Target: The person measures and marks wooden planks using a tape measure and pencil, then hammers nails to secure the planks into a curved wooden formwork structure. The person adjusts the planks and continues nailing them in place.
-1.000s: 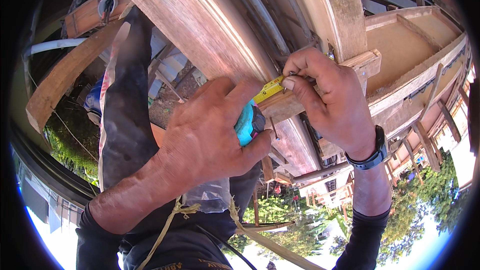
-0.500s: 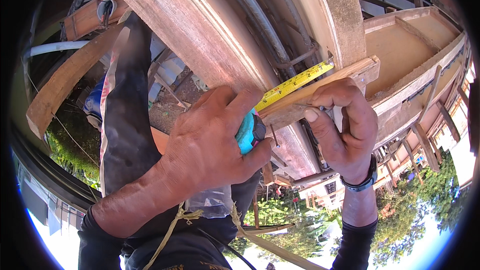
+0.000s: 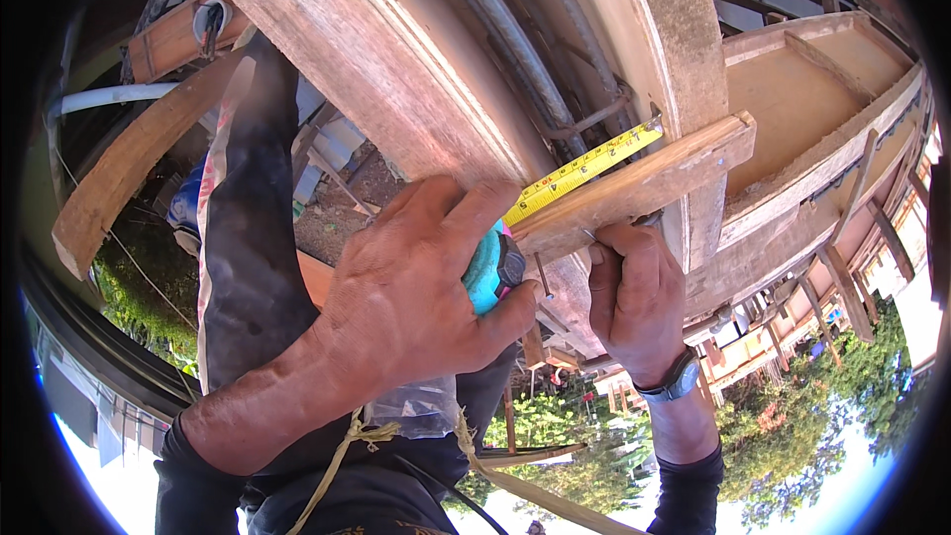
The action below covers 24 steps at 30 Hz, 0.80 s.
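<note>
Two hands, left hand (image 3: pixel 416 307) gripping one tape measure (image 3: pixel 490 272), right hand (image 3: pixel 634 302) one batten (image 3: pixel 634 183)

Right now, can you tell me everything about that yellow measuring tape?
The measuring tape has a turquoise case with a dark part on its side, mostly hidden inside the left hand. Its yellow blade, printed with small dark marks, is pulled out and runs up to the right, lying flat along the top edge of a small wooden block. The blade's far end reaches the big curved timber. The right hand holds the block from underneath.
</note>
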### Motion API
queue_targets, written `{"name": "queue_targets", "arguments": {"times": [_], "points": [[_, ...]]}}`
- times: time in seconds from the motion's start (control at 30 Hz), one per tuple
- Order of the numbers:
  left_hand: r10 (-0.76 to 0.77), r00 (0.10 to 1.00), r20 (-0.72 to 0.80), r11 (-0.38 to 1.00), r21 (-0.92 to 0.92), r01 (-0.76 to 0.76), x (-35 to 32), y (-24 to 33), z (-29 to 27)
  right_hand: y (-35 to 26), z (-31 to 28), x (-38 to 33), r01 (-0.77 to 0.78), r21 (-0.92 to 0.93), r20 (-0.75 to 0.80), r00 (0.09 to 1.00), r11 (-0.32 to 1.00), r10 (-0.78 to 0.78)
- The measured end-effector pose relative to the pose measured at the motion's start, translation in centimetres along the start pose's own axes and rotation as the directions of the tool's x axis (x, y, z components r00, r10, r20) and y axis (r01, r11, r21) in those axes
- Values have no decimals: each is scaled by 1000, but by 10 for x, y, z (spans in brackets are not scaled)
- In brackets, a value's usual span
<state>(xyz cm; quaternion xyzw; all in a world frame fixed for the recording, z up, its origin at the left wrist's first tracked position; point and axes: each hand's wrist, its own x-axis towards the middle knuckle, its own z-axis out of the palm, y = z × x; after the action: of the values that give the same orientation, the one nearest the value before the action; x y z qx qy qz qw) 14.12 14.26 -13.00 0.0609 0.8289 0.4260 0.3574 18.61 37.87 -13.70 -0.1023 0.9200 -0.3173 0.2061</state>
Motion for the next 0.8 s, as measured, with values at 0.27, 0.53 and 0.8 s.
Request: {"name": "queue_targets", "arguments": {"times": [0.27, 0.53, 0.8], "points": [[-42, 998, 46, 999, -16, 43, -1, 0, -3, -11, 21, 1, 5, 78, -128, 992, 997, 5], [-74, 993, 91, 997, -21, 76, 0, 2, -4, -10, 26, 5, 26, 51, -187, 982, 998, -16], [-50, 995, 84, 998, -20, 51, 0, 1, -3, -8, 29, 4, 14, 20, -201, 980, 1000, -9]]}}
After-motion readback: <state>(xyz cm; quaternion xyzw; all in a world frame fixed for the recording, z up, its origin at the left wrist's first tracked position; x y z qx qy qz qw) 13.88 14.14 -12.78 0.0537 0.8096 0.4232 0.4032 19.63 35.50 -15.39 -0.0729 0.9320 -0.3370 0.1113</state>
